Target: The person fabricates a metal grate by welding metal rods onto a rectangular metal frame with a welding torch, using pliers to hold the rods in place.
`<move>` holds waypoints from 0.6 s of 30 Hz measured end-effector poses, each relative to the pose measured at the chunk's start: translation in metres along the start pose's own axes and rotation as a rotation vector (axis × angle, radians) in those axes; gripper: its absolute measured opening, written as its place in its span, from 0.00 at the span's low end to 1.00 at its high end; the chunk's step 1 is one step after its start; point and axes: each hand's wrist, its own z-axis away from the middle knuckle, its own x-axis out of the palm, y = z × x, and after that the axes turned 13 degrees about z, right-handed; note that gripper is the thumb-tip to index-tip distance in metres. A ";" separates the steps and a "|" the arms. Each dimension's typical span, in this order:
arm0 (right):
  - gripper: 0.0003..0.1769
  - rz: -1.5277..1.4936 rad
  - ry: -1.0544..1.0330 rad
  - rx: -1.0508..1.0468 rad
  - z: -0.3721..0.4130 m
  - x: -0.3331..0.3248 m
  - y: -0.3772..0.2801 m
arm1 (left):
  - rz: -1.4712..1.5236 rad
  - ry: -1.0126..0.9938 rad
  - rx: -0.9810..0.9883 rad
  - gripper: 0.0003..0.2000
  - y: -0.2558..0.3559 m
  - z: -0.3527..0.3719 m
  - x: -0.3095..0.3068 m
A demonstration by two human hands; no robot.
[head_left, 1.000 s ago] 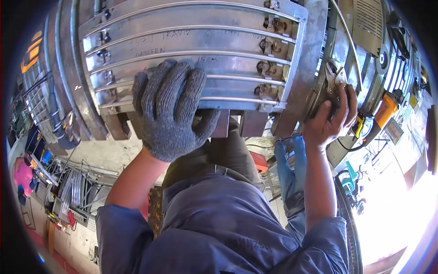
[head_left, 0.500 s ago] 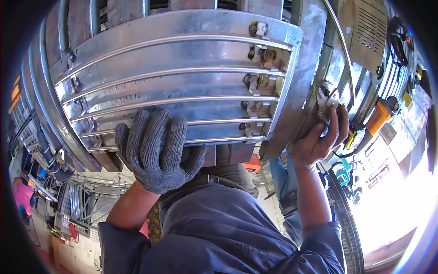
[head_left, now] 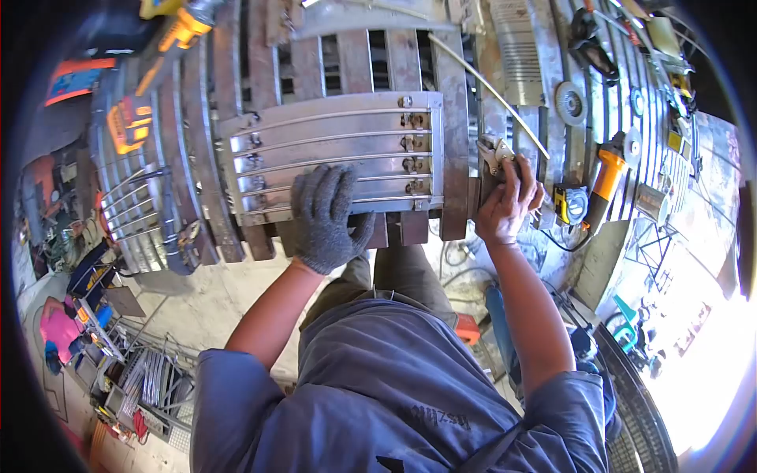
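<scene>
My left hand (head_left: 327,221), in a grey knit glove, lies on the lower edge of a flat metal plate (head_left: 276,126). Its fingers stretch over the lower rods, with the thumb apart. Several thin metal rods (head_left: 339,135) run side by side across the plate, seated in small clamps or brackets (head_left: 413,143) at the two ends. Handwriting on the plate is too small to read now. To the right of the plate, my bare right hand (head_left: 511,203) has its fingers closed around what look like locking pliers (head_left: 495,154), whose handles are partly hidden.
The slatted steel bench (head_left: 353,63) has open gaps. A loose rod (head_left: 497,94) slants near my right hand. A tape measure (head_left: 570,203) and an orange-yellow angle grinder (head_left: 609,175) lie at right. Another yellow tool (head_left: 130,124) lies at left.
The view has pulled back and shifted, so the plate looks smaller and more of the bench shows. My left hand stays on the plate; my right hand still holds the pliers beside it.
</scene>
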 end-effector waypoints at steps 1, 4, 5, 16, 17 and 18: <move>0.31 0.007 -0.028 0.024 0.001 0.000 0.000 | 0.018 0.017 0.024 0.40 0.001 0.003 0.000; 0.30 0.013 -0.038 0.080 0.004 0.005 0.000 | 0.079 -0.012 0.080 0.44 0.000 0.002 -0.003; 0.30 0.013 -0.044 0.100 0.004 0.005 -0.002 | 0.079 0.000 0.108 0.45 0.009 -0.006 -0.013; 0.36 0.060 0.000 0.057 0.002 0.003 -0.005 | -0.002 0.095 -0.025 0.55 0.008 -0.084 -0.050; 0.36 0.062 0.001 0.057 0.001 0.005 -0.006 | -0.027 0.020 -0.071 0.55 -0.009 -0.075 -0.029; 0.36 0.067 0.001 0.058 0.002 0.005 -0.006 | -0.047 -0.056 -0.117 0.55 -0.014 -0.072 -0.025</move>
